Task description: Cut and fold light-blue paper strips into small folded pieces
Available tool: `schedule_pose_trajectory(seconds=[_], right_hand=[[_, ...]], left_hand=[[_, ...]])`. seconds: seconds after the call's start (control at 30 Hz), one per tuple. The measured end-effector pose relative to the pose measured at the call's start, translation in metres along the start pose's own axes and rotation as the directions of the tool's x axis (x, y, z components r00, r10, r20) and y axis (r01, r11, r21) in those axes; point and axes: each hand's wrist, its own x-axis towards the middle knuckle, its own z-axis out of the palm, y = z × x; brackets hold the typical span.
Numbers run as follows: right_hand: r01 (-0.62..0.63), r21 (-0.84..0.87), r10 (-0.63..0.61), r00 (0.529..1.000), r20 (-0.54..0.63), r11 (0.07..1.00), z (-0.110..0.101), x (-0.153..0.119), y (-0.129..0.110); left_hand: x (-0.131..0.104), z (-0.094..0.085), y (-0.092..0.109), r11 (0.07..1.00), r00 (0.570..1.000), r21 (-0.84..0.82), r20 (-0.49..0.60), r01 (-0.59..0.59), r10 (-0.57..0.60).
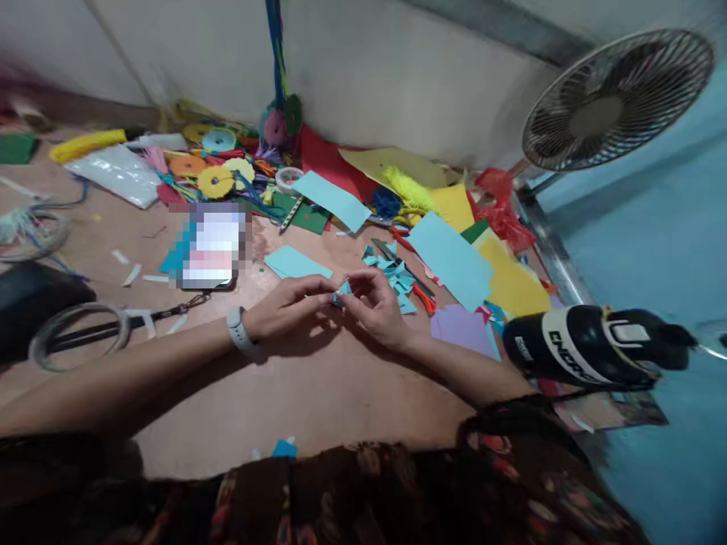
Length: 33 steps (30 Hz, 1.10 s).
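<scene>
The left hand (292,300) and right hand (378,310) pinch a small folded piece of light-blue paper (344,288) between their fingertips, over the middle of the surface (363,401). Just beyond the right hand I see a heap of folded blue pieces (400,278). Farther out, a phone (213,246) lies left of the middle, a black bottle (579,346) is by the right edge, and a red sheet (323,159) lies toward the far edge.

One left hand (292,303), one right hand (375,306), one folded light-blue piece (344,288) in hand; one heap of light-blue cut pieces (400,278), overlapping, exact count indeterminate; three broad light-blue paper rectangles (332,200) (298,263) (451,257); one wristwatch (241,333), one phone (211,246), one tape roll (288,179); one bottle (585,346), one fan (596,117)
</scene>
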Motion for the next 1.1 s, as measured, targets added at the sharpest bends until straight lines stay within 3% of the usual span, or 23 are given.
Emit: schedule_pose_trajectory(seconds=[0.17, 0.37, 0.57, 0.73, 0.87, 1.1], right_hand=[[-0.104, -0.048, 0.107, 0.992, 0.066, 0.993, -0.002, 0.003, -0.005], [-0.273, 0.084, 0.269, 0.961, 0.060, 0.958, -0.004, 0.006, -0.009], [-0.343, 0.181, 0.333, 0.939, 0.082, 0.922, -0.006, 0.008, -0.009], [-0.355, 0.192, 0.344, 0.935, 0.088, 0.915, -0.008, 0.008, -0.008], [-0.310, 0.173, 0.296, 0.950, 0.102, 0.935, -0.009, 0.008, -0.008], [-0.315, 0.107, 0.298, 0.943, 0.151, 0.943, -0.010, 0.008, -0.006]], left_hand=[[-0.001, 0.009, 0.002, 1.000, 0.999, -0.006, -0.047, -0.020, 0.019], [0.003, 0.005, 0.001, 0.997, 0.993, -0.025, -0.095, 0.070, -0.072], [0.006, 0.002, 0.004, 0.953, 0.969, -0.212, -0.072, 0.215, -0.235], [0.007, 0.004, 0.006, 0.858, 0.935, -0.390, 0.025, 0.334, -0.353], [0.007, 0.004, 0.009, 0.867, 0.942, -0.385, 0.017, 0.317, -0.336], [0.006, 0.004, 0.009, 0.941, 0.966, -0.235, -0.032, 0.242, -0.256]])
